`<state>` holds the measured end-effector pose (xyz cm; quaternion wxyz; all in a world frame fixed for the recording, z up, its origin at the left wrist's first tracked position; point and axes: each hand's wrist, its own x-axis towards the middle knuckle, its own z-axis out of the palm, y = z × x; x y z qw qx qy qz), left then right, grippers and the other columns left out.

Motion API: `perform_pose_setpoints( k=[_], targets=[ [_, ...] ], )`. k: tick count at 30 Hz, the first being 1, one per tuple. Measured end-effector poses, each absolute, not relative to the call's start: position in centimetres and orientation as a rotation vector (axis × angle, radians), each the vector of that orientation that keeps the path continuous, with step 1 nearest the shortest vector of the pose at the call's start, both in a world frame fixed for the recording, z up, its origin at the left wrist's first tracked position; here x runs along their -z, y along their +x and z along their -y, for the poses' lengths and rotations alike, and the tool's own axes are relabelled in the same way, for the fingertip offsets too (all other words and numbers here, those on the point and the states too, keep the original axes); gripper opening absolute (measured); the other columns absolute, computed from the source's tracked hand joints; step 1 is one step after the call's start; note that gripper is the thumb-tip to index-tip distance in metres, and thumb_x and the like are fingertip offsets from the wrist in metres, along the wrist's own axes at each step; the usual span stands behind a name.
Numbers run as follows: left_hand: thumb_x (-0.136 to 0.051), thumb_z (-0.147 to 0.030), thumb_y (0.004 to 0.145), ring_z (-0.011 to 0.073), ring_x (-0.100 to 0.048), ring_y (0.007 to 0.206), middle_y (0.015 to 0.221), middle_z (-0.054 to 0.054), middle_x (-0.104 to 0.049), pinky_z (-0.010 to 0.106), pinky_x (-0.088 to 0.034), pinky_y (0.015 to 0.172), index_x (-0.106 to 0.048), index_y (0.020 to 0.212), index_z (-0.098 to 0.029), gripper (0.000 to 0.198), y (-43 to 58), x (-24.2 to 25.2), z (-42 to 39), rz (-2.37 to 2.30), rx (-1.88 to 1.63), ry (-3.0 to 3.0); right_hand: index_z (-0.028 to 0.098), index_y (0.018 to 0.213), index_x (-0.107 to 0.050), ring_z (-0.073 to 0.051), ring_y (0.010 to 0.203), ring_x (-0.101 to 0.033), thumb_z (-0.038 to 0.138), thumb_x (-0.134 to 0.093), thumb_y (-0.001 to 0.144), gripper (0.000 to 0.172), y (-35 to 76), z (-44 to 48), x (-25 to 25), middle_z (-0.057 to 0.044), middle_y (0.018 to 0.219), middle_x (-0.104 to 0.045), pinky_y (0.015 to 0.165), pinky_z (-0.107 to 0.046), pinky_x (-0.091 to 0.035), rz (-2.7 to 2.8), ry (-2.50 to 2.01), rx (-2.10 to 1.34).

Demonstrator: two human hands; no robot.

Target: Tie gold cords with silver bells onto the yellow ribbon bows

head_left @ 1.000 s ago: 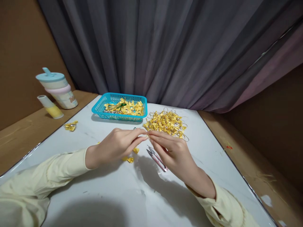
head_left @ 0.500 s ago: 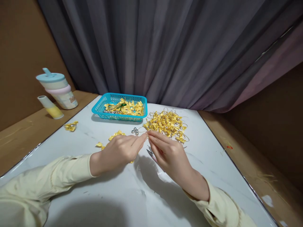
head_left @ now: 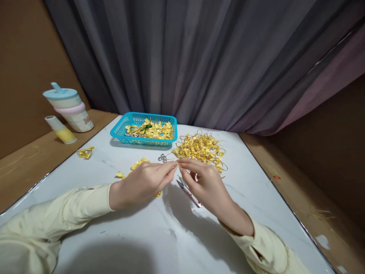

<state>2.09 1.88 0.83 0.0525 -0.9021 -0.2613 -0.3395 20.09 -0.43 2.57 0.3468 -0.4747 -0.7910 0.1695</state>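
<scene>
My left hand [head_left: 148, 179] and my right hand [head_left: 205, 184] meet over the middle of the table, thumbs and fingertips closed in a pinch. Between them is a bit of thin yellowish cord [head_left: 177, 164], mostly hidden by the fingers. Just beyond the fingertips lies a small cluster of silver bells [head_left: 162, 158]. Yellow ribbon bows [head_left: 139, 163] lie partly behind my left hand. Under my right hand rests a pair of thread snips [head_left: 188, 193], blades pointing up and left. Past that hand spreads a pile of yellow bows with bells and cord loops [head_left: 201, 147].
A blue plastic basket [head_left: 142, 141] at the back holds more yellow bows and silver bells. One small yellow bundle [head_left: 85, 152] lies at the table's left edge. A lidded tumbler [head_left: 72, 110] and a yellow-and-white bottle [head_left: 61, 130] stand on the brown surface beyond. A grey curtain [head_left: 171, 57] hangs behind.
My right hand has shifted slightly, its fingers lifting and arching, so more of the snips shows. The left hand stays nearly in place, and both still pinch at the same spot.
</scene>
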Motion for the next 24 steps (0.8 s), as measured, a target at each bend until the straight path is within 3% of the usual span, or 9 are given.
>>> perform_pose_setpoints(
  k=[4,9,15,19,24],
  targets=[
    [-0.047,-0.019,0.088,0.0059,-0.043,0.042,0.049,-0.007,-0.048,0.017,-0.034,0.045,-0.060,0.094,-0.014,0.015,2.0,-1.3,-2.0,1.082,1.110,-2.951,0.018,0.085,-0.073,-0.017,0.084,-0.067,0.012,-0.052,0.082,0.022,20.2,0.1,-3.2,-0.004,0.099,-0.071,0.061,-0.023,-0.050,1.976,-1.264,-0.721],
    [-0.053,-0.019,0.081,0.0045,-0.031,0.042,0.045,-0.010,-0.035,0.016,-0.026,0.043,-0.062,0.085,-0.012,0.012,2.3,-2.7,-2.3,1.435,1.206,-3.272,0.017,0.084,-0.071,-0.011,0.064,-0.061,0.022,-0.049,0.086,0.022,20.7,-0.3,-3.3,-0.004,0.094,-0.070,0.054,-0.022,-0.046,1.928,-1.264,-1.056],
    [-0.056,-0.029,0.081,0.0055,-0.025,0.044,0.047,-0.010,-0.028,0.018,-0.021,0.042,-0.061,0.084,-0.013,0.017,2.3,-3.7,-2.9,1.817,1.174,-3.554,0.015,0.088,-0.069,-0.009,0.047,-0.049,0.030,-0.050,0.087,0.024,21.3,-0.6,-3.5,0.002,0.055,-0.055,0.044,-0.021,-0.036,1.901,-1.319,-1.298],
    [-0.060,-0.035,0.081,0.0052,-0.024,0.044,0.048,-0.009,-0.031,0.018,-0.016,0.041,-0.062,0.082,-0.014,0.021,2.2,-4.2,-3.2,2.008,1.047,-3.692,0.015,0.094,-0.068,-0.008,0.041,-0.042,0.028,-0.050,0.087,0.024,21.4,-0.6,-3.7,0.004,0.052,-0.050,0.041,-0.021,-0.031,1.871,-1.352,-1.352],
    [-0.061,-0.034,0.081,0.0043,-0.019,0.040,0.043,-0.009,-0.030,0.020,-0.012,0.040,-0.062,0.083,-0.014,0.019,2.2,-3.8,-3.7,2.248,1.098,-3.840,0.018,0.099,-0.065,-0.011,0.049,-0.052,0.031,-0.048,0.088,0.024,21.6,-0.7,-3.2,0.003,0.054,-0.054,0.048,-0.022,-0.040,1.971,-1.309,-1.260]
  ],
)
